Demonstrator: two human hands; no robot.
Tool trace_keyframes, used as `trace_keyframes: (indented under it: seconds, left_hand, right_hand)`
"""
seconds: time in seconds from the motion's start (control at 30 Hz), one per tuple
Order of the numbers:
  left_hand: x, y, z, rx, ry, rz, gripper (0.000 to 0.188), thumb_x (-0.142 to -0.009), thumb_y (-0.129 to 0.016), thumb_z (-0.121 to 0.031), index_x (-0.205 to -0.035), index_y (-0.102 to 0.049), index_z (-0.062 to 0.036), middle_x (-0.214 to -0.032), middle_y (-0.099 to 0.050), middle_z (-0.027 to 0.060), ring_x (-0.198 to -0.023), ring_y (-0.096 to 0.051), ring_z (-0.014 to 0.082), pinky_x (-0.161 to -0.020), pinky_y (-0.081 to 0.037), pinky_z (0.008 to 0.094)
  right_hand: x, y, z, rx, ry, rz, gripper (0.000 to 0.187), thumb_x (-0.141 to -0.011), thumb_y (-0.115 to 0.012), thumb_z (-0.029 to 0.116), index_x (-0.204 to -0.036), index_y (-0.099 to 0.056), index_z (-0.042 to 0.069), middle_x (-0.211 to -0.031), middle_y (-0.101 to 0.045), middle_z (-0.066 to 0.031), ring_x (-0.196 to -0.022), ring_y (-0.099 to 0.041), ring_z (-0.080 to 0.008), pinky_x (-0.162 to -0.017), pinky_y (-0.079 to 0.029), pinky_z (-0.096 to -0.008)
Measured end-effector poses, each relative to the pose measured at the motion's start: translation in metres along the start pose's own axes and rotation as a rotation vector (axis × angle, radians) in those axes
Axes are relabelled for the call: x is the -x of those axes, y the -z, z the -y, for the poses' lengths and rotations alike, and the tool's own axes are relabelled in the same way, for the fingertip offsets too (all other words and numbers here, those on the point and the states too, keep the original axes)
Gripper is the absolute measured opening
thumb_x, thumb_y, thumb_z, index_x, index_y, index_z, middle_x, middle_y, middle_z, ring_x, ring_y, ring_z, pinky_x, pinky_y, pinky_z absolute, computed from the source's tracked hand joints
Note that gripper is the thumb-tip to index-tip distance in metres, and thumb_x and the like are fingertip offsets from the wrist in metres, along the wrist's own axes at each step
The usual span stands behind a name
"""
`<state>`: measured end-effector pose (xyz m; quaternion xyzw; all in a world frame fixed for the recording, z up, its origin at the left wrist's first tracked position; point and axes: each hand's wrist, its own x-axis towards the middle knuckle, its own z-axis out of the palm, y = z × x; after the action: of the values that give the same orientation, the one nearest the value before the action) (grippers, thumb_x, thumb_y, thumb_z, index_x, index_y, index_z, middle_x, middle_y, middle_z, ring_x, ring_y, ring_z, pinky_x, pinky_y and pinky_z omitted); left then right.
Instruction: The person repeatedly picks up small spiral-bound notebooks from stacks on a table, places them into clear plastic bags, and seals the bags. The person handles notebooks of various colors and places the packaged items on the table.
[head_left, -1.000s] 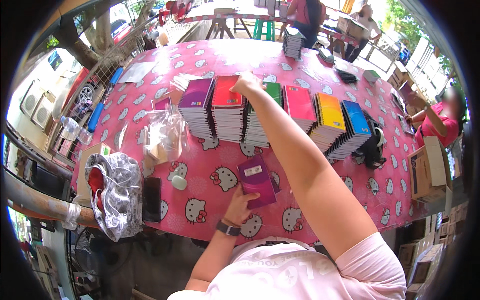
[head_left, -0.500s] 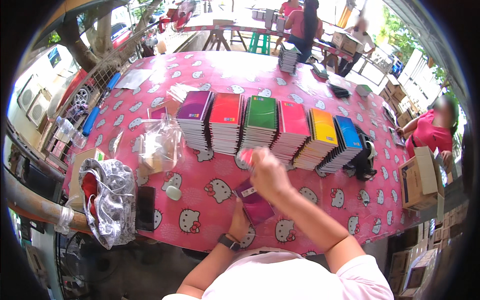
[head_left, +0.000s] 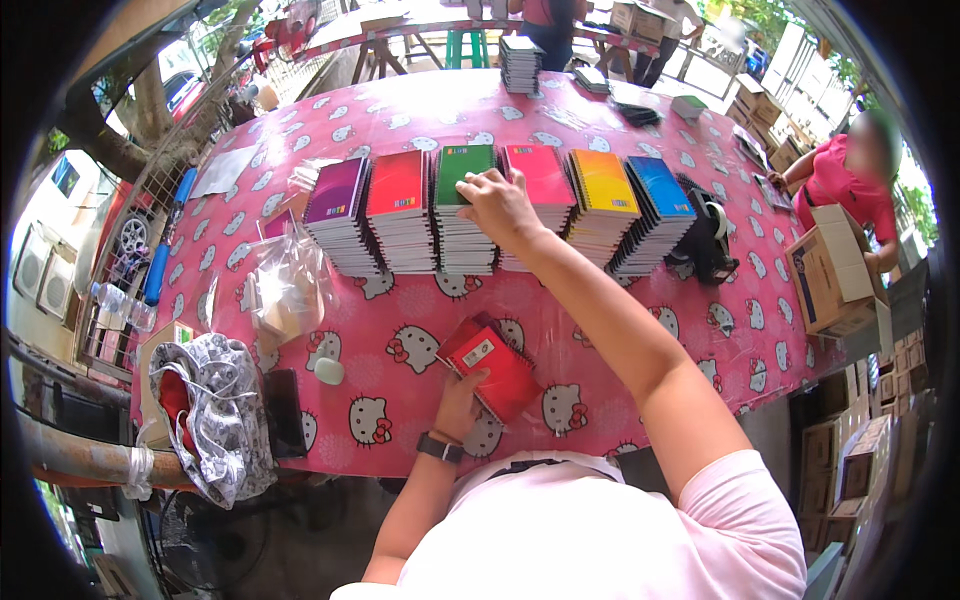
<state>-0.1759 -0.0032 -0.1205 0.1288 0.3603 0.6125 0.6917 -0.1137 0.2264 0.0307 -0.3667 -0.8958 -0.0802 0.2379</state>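
Observation:
My left hand grips a red spiral notebook near the table's front edge, its thumb on the cover by a white label. A purple notebook shows partly beneath the red one. My right hand reaches across to the stack of green notebooks; its fingers are apart, touching the top cover. Left of that stack stand the red stack and the purple stack. On its other side are the pink stack, the yellow stack and the blue stack.
Left on the patterned pink table lie a clear plastic bag, a pale green case, a dark phone and a grey patterned cloth bag. A black tape dispenser sits right. A person stands beside an open carton.
My right hand has moved from above the purple notebook up to the green stack. The red notebook it carried now lies over the purple one, held by my left hand. The view has shifted.

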Motion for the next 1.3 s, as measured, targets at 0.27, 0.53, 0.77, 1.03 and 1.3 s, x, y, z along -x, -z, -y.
trace_keyframes:
  seconds: [0.27,0.53,0.77,1.03,1.3]
  left_hand:
    - [-0.011,0.015,0.008,0.101,0.08,0.015,0.037,-0.088,-0.052,-0.015,-0.123,-0.046,-0.0028,-0.12,-0.056,0.0132,-0.109,-0.056,0.0269,-0.093,-0.046,0.0428]
    - [0.003,-0.021,-0.014,0.036,0.108,0.078,0.034,-0.084,-0.057,-0.013,-0.117,-0.052,-0.0035,-0.108,-0.061,0.0087,-0.096,-0.061,0.0201,-0.082,-0.048,0.0318]
    - [-0.001,0.0,0.005,-0.216,0.046,0.017,0.033,-0.08,-0.062,-0.011,-0.111,-0.055,-0.0017,-0.101,-0.062,0.006,-0.089,-0.061,0.0147,-0.073,-0.048,0.0274]
    - [-0.003,0.001,0.005,-0.119,0.013,-0.024,0.046,-0.085,-0.064,-0.024,-0.123,-0.049,-0.0033,-0.112,-0.059,0.0083,-0.103,-0.057,0.0196,-0.085,-0.046,0.0332]
    - [0.008,-0.004,0.004,-0.083,-0.009,-0.014,0.045,-0.084,-0.066,-0.024,-0.121,-0.05,-0.0039,-0.111,-0.06,0.0079,-0.102,-0.058,0.0201,-0.088,-0.046,0.0342]
  right_hand:
    - [0.026,0.067,-0.011,-0.384,0.017,-0.61,0.013,-0.082,-0.06,0.008,-0.094,-0.065,0.008,-0.083,-0.065,-0.0074,-0.081,-0.061,-0.0218,-0.087,-0.042,-0.0367]
    - [0.155,-0.042,0.014,-0.622,0.241,0.37,0.023,-0.077,-0.067,0.016,-0.096,-0.067,0.005,-0.094,-0.063,-0.0116,-0.09,-0.058,-0.027,-0.084,-0.045,-0.0371]
    - [0.069,0.013,-0.053,0.167,-0.057,-0.45,0.026,-0.076,-0.068,0.021,-0.096,-0.062,0.005,-0.095,-0.063,-0.0061,-0.095,-0.056,-0.0218,-0.09,-0.035,-0.0435]
    - [0.077,0.075,-0.038,-0.54,-0.22,-0.584,0.02,-0.078,-0.062,0.003,-0.097,-0.056,0.005,-0.078,-0.059,-0.0059,-0.067,-0.059,-0.0171,-0.057,-0.05,-0.0333]
    - [0.227,0.03,0.032,-0.919,-0.555,0.241,0.017,-0.075,-0.064,0.005,-0.09,-0.058,0.001,-0.078,-0.059,-0.0094,-0.068,-0.059,-0.0192,-0.061,-0.049,-0.0322]
